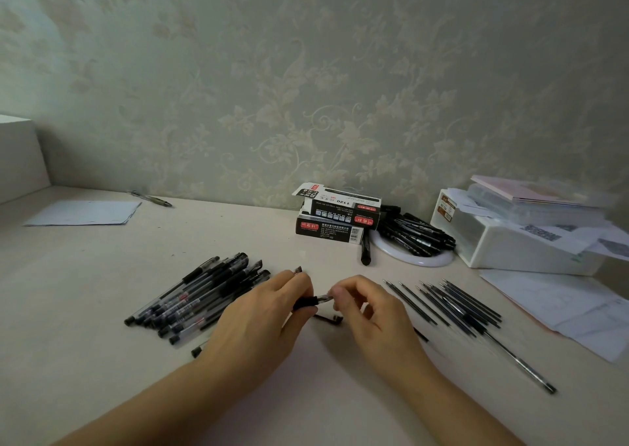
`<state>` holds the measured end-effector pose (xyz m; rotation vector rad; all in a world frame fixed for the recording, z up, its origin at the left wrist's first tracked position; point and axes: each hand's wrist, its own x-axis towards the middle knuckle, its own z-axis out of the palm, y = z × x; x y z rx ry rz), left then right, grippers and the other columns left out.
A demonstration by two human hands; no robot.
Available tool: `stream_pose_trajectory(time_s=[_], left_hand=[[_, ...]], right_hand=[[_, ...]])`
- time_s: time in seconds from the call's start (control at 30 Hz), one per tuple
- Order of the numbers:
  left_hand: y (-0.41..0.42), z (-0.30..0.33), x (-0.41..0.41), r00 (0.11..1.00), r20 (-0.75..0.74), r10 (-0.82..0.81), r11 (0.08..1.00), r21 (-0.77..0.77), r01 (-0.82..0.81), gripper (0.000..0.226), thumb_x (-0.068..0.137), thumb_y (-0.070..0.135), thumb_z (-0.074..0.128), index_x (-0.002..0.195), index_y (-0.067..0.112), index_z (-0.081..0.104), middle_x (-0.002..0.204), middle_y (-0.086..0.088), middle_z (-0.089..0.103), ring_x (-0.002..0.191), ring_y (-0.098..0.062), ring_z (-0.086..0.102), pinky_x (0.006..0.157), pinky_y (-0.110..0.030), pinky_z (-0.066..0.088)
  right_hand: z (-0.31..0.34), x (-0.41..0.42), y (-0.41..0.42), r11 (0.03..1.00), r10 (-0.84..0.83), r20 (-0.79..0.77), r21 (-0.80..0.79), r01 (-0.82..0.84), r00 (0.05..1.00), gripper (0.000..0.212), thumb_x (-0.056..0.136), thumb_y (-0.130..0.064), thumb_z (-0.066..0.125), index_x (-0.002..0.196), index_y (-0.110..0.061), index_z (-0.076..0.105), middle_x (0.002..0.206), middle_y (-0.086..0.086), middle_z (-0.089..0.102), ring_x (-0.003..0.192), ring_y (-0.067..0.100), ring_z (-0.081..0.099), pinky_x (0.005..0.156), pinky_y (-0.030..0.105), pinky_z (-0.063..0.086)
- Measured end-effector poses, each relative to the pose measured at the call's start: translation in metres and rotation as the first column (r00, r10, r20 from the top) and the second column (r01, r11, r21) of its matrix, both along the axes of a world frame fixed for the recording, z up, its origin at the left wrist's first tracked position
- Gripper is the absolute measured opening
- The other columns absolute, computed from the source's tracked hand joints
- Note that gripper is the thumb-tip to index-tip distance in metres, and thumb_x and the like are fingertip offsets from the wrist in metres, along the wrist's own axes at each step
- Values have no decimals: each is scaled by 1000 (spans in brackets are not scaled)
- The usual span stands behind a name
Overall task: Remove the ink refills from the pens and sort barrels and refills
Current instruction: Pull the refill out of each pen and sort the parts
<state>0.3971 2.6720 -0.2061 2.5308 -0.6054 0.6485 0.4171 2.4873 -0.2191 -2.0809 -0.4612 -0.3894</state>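
Both hands share a grip on a single pen (308, 302) held just above the tabletop (85, 275): the left hand (265, 313) curls its fingers round the black rubber section of the barrel, while the right hand (360, 304) pinches the pen's tip end between thumb and forefinger, its other fingers loosely bent. Both forearms reach in from the lower edge, angled toward each other, with the backs of the hands facing up. Left of the held pen lies a pile of capped pens (200, 295) with clear barrels, fanned diagonally. Right of it, a row of thin dark refills (452, 301) is laid out side by side, with one longer refill (520, 365) lying farther out. Beyond the held pen stand two stacked pen boxes (335, 217), with a heap of black markers (417, 232) on a white ring beside them and a white storage box (510, 241) farther right.
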Motion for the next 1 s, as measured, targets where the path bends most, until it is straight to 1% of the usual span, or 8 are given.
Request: stream_pose_trajectory(time_s=[0.07,0.13,0.23,0.33,0.5,0.77,0.93,1.0], left_hand=[[0,0,0,1000,1,-18,1000,-5,18,9,94,39,52,90,33,47,84,16,48,65,-7,47,54,-27,44],[0,0,0,999,1,-40,999,-9,40,8,94,39,52,90,33,49,85,17,48,66,-7,47,55,-26,43],[2,0,2,997,-11,-73,996,-45,72,7,94,37,53,91,32,54,86,17,52,70,-8,50,60,-30,45],[3,-2,4,996,-29,-84,995,-52,82,10,96,37,50,95,31,58,89,16,53,72,-9,52,62,-32,45],[3,-5,4,997,-29,-68,997,-32,67,15,96,42,47,98,34,59,89,17,53,73,-7,51,59,-24,41],[4,-5,4,995,-75,-71,997,-21,70,19,97,43,43,102,34,60,87,20,50,80,-7,53,63,-24,41],[4,-5,4,990,-117,-72,997,11,74,26,98,46,36,97,33,58,79,18,47,73,-5,46,60,-25,40],[4,-5,4,991,-115,-62,998,2,63,25,98,46,36,98,34,58,82,19,50,75,-5,48,61,-25,40]], right_hand=[[1,-1,1,998,36,-47,51,-33,998,30,88,-55,52,79,-30,65,75,-12,66,69,6,56,63,23,42],[1,-1,0,996,47,-94,83,-39,994,24,90,-47,58,76,-28,66,72,-9,67,68,7,59,66,26,46],[0,2,-2,989,75,-148,137,-54,986,15,91,-34,65,77,-29,69,72,-8,69,68,1,61,68,21,47],[1,3,-3,982,102,-175,173,-72,979,11,90,-30,68,79,-30,72,74,-8,72,70,1,64,68,15,49],[0,4,-5,966,160,-220,236,-107,962,10,89,-25,69,82,-27,75,76,-1,74,74,9,69,74,22,55],[0,4,-6,953,186,-254,282,-112,949,8,87,-17,71,82,-17,78,75,3,75,70,6,68,69,14,50],[1,3,-6,937,213,-259,328,-122,942,8,83,-8,75,85,-15,78,84,5,77,83,20,73,82,26,57],[3,2,-6,946,209,-252,298,-130,945,12,83,-10,76,88,-20,78,87,2,77,84,17,72,81,26,56]])
